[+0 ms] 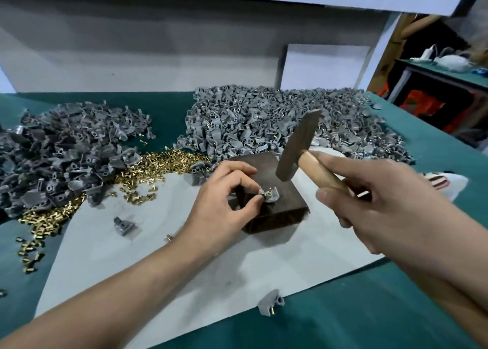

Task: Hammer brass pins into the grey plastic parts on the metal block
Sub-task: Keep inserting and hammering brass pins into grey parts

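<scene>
While left grip [224, 195] pinches grey part [269, 196] on metal block [266, 190], right grip [369, 203] holds hammer [297, 147] above.

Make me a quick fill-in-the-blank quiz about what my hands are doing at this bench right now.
1. The right hand grips a ____ by its wooden handle.
2. The left hand steadies a grey plastic part on top of the metal ____.
3. A ____ pin stands upright in that part.
4. Loose pins lie between two piles of ____ parts.

Missing words: hammer; block; brass; grey
</scene>
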The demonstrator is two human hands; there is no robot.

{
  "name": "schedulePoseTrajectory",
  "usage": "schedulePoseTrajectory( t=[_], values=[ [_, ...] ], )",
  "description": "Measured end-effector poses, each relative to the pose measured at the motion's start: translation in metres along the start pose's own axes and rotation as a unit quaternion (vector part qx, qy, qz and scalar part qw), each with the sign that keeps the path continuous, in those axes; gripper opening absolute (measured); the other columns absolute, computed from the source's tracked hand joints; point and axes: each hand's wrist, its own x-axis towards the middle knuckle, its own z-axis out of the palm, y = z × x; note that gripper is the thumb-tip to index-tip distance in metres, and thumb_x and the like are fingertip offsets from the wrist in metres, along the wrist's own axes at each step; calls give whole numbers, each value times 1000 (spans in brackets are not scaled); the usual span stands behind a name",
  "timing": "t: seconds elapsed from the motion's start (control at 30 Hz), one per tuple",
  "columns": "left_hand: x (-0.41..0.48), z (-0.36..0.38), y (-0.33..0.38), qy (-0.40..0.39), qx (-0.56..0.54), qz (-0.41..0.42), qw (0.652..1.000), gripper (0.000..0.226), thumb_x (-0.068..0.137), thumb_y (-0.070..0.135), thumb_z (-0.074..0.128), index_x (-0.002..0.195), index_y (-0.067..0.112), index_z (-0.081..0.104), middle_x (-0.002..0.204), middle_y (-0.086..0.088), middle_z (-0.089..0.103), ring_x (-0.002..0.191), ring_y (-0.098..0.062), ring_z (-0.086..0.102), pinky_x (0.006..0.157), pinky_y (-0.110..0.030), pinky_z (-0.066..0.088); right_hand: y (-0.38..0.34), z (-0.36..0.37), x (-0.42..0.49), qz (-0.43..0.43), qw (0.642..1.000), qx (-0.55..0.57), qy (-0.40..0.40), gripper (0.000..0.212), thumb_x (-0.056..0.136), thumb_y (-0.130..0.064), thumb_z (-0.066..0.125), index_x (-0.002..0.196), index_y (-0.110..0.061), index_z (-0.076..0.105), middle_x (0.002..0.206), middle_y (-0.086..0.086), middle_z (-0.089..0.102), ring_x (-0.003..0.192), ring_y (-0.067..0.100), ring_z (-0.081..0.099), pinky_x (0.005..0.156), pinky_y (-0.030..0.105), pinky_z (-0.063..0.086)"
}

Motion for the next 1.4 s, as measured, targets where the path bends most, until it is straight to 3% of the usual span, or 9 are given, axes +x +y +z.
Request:
schedulePoseTrajectory(
  t=[0.17, 0.33, 0.5, 0.6, 0.77, 0.93, 1.07, 1.3, 1.4],
  values=[
    [0, 2, 0, 2, -61, -35, 998, 16, 80, 5, 74, 73, 17, 66, 110, 13, 56, 104, 0, 56, 90, -19, 45, -9, -1, 8, -22, 999, -46, 19, 30, 82, -32, 48, 107, -23, 62, 71, -16, 56, 53, 2, 51, 57, 20, 40],
    [0, 2, 3, 22, -58, -37, 997, 22, 77, 0, 75, 68, 17, 65, 100, 7, 52, 94, 6, 52, 83, -6, 38, -10, 13, 9, -6, 996, -85, -31, 31, 90, -32, 48, 121, -34, 52, 66, -8, 57, 57, 10, 52, 57, 21, 42],
    [0, 2, 3, 27, -55, -43, 997, 22, 77, 2, 76, 65, 18, 66, 95, 6, 50, 89, 7, 51, 80, -3, 37, -17, -4, 14, -51, 995, -80, 28, 31, 80, -40, 43, 110, -36, 52, 55, -7, 57, 52, 8, 53, 45, 20, 41],
    [-1, 3, 3, 23, -53, -35, 998, 16, 75, 2, 77, 68, 12, 68, 92, 8, 50, 88, 5, 50, 81, -5, 37, -12, 8, 10, -20, 993, -107, -39, 32, 90, -34, 47, 122, -37, 49, 60, -8, 50, 54, 12, 49, 51, 22, 40],
    [0, 3, 2, 30, -41, -35, 998, 20, 76, 3, 77, 66, 18, 67, 91, 10, 50, 88, 4, 50, 81, -4, 35, -14, 3, 12, -54, 993, -101, 15, 16, 86, -32, 48, 100, -37, 55, 57, -10, 53, 56, 7, 51, 49, 12, 39],
    [0, 2, 2, 31, -32, -17, 999, 24, 75, 3, 77, 66, 22, 65, 91, 9, 50, 87, 5, 49, 79, -4, 36, -15, 9, 7, -62, 993, -97, 3, 37, 82, -39, 42, 118, -43, 46, 83, -9, 67, 63, 7, 52, 60, 19, 41],
    [-2, 3, 3, 26, -31, -16, 999, 16, 76, 7, 78, 69, 17, 67, 91, 11, 50, 89, 2, 50, 80, -5, 36, -11, 4, 4, -38, 995, -92, -2, 25, 85, -36, 48, 109, -43, 55, 56, -6, 50, 56, 3, 52, 50, 10, 39],
    [-2, 4, 3, 36, -30, -15, 999, 20, 76, 5, 78, 67, 19, 66, 89, 14, 49, 88, 3, 50, 80, -7, 38, -14, 5, 5, -38, 995, -94, 3, 37, 81, -38, 44, 116, -40, 55, 53, -10, 48, 63, -4, 50, 53, 3, 37],
    [-1, 5, 1, 43, -25, -10, 999, 24, 75, 3, 78, 67, 21, 64, 90, 10, 50, 88, 1, 50, 81, -11, 40, -15, 5, 2, -37, 993, -104, -35, 43, 84, -38, 41, 127, -43, 44, 61, -12, 43, 55, 5, 45, 49, 15, 35]
  ],
)
